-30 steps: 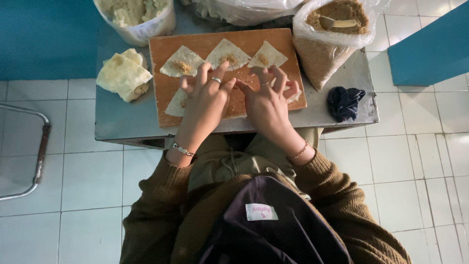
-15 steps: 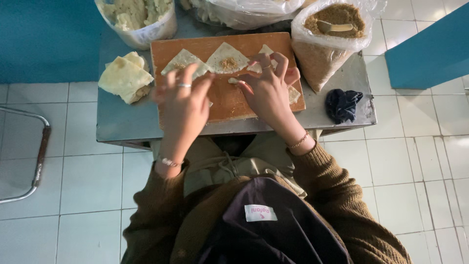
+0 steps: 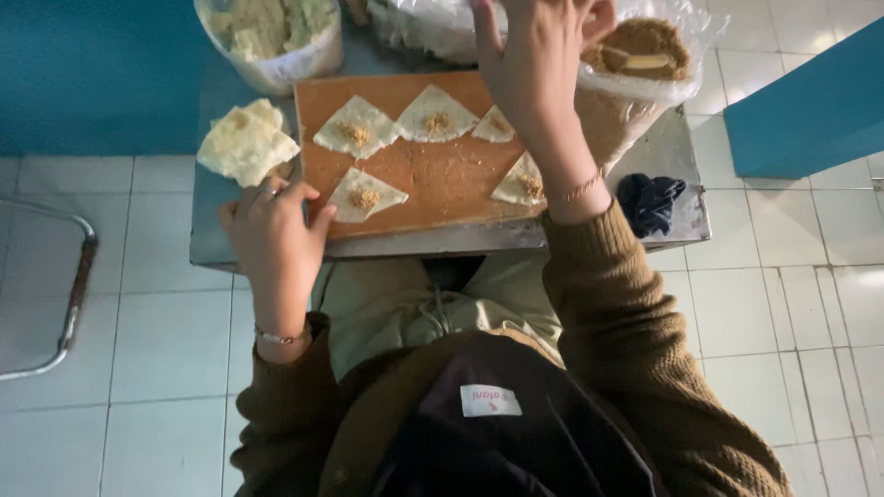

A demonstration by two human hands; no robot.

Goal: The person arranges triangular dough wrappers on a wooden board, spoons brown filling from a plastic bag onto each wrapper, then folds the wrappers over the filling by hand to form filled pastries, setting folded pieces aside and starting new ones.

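Seen from above, the left hand point(image 3: 273, 230) rests at the counter point(image 3: 677, 156) edge, fingers loosely spread and empty, beside a stack of pale dough wrappers point(image 3: 247, 141). The right hand point(image 3: 539, 55) reaches, fingers open, over a brown wooden board point(image 3: 442, 179) toward a plastic bag of brown filling point(image 3: 640, 64).

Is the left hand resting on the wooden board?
No, the left hand rests on the metal table by the board's left edge, below the wrapper stack.
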